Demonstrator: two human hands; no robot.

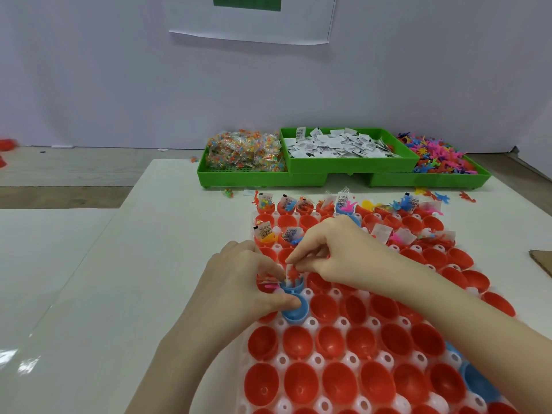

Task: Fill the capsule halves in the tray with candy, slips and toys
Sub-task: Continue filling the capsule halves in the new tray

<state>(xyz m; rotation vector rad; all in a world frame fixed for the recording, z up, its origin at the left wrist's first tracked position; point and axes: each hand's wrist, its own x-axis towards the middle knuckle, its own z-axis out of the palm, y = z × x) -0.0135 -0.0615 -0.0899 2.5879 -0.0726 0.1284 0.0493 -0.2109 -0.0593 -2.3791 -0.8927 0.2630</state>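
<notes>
A white tray (349, 358) holds several red capsule halves (339, 382) and a few blue ones. The two far rows are filled with candy, slips and toys. My right hand (334, 252) pinches a white slip and a red toy (294, 274) over a blue capsule half (292, 286). Just left of that half, my left hand (239, 282) holds small items in its curled fingers, a pink piece (270, 285) sticking out. Its thumb presses on the rim of a nearer blue half (295, 312).
Three green bins stand at the back: candy packets (245, 150) on the left, paper slips (337, 146) in the middle, coloured toys (436, 156) on the right. A few loose toys (442, 195) lie before the bins. A cardboard edge (542, 261) shows at the right.
</notes>
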